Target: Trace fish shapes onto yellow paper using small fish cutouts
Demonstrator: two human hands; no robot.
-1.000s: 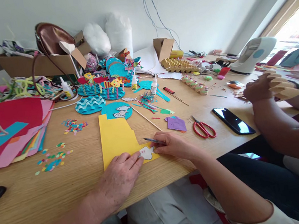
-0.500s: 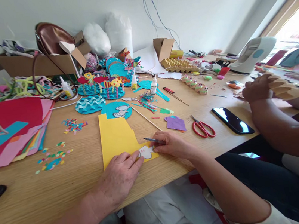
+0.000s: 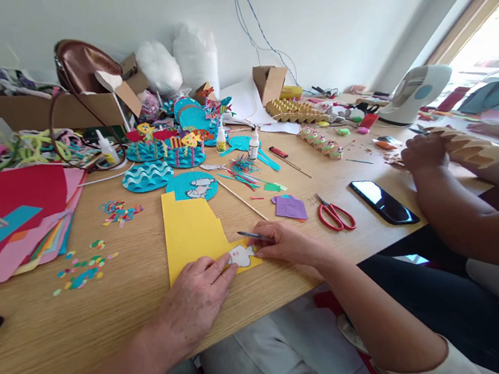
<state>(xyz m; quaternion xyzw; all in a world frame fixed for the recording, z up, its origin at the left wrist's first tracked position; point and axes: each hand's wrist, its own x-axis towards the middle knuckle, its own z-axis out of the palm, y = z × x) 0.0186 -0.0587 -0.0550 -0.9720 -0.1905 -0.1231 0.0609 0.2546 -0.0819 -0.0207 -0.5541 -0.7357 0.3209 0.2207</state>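
A white fish-shaped paper cutout (image 3: 241, 256) lies on the lower right strip of a yellow paper sheet (image 3: 187, 225), close to the table's front edge. My left hand (image 3: 202, 289) rests flat, its fingertips pressing on the left end of the cutout and the yellow sheet. Pinched between the fingers of my right hand (image 3: 284, 243) is a dark pen (image 3: 254, 235), its upper end pointing left. That hand rests at the cutout's tail and hides the pen's tip.
Red-handled scissors (image 3: 337, 216), a phone (image 3: 383, 201) and a purple paper piece (image 3: 291, 207) lie to the right. A wooden stick (image 3: 242, 199) lies behind my right hand. Glue bottles (image 3: 253, 144) stand farther back. At right, another person's hands (image 3: 421, 153) hold an egg carton piece (image 3: 470, 145).
The view has shifted slightly, so the table items sit a little farther left. My hands, the pen and the cutout keep nearly the same places relative to each other.
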